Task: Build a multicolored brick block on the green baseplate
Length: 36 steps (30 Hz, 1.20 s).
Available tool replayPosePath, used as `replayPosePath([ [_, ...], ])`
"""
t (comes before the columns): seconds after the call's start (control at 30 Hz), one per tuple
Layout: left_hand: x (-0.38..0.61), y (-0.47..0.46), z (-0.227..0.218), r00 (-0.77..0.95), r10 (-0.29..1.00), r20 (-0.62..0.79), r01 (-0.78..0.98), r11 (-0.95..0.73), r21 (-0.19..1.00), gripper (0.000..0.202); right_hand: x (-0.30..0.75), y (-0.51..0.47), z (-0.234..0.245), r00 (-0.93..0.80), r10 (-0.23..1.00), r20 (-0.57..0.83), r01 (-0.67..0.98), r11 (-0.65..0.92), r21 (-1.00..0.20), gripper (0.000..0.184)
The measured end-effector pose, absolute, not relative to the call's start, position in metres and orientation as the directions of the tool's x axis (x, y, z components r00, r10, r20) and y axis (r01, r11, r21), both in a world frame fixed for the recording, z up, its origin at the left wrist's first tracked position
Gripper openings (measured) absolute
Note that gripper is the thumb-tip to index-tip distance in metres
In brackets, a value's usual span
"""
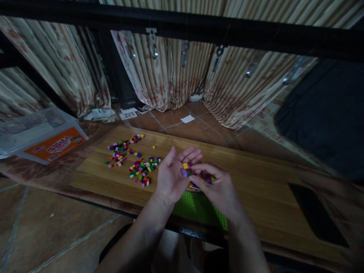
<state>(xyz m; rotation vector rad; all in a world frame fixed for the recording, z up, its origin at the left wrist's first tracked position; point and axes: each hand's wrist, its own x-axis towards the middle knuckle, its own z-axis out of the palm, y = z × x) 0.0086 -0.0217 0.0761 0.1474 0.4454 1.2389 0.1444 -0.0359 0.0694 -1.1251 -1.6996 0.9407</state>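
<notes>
My left hand is turned palm up with its fingers stretched out, cradling several small toy bricks in yellow, red, purple and green. Over that palm, my right hand pinches at a brick on the near side of the cluster with thumb and index finger. Below both hands lies a green studded baseplate near the front edge of the table. Colourful pieces on the baseplate show between the hands, partly hidden by them.
Loose bricks are scattered across the left of the wooden tabletop. A clear plastic box with an orange label stands at the far left. A dark flat panel lies at the right. Striped curtains hang behind.
</notes>
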Motion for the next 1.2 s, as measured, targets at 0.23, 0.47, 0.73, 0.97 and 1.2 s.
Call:
replayPosePath([
  [0.23, 0.011, -0.022, 0.075, 0.269, 0.939, -0.212, -0.873, 0.331, 0.358, 0.047, 0.139, -0.036, 0.067, -0.259, 0.924, 0.282, 0.350, 0.362, -0.864, 0.015],
  [0.47, 0.014, -0.026, 0.078, 0.271, 0.934, -0.232, -0.856, 0.344, 0.385, 0.046, 0.127, -0.037, 0.071, -0.271, 0.888, 0.371, 0.385, 0.453, -0.804, 0.015],
  [0.73, 0.016, -0.025, 0.075, 0.216, 0.930, -0.296, -0.836, 0.333, 0.435, 0.025, 0.135, -0.036, 0.069, 0.082, 0.950, 0.300, 0.236, 0.274, -0.932, 0.017],
  [0.97, 0.018, -0.030, 0.074, 0.175, 0.971, -0.163, -0.692, 0.239, 0.681, 0.017, 0.131, -0.034, 0.068, 0.204, 0.937, 0.282, 0.035, 0.281, -0.959, 0.012],
  [1.2, 0.021, -0.031, 0.072, 0.138, 0.982, -0.129, -0.562, 0.185, 0.806, 0.018, 0.142, -0.032, 0.064, 0.132, 0.953, 0.273, 0.018, 0.273, -0.962, 0.020],
])
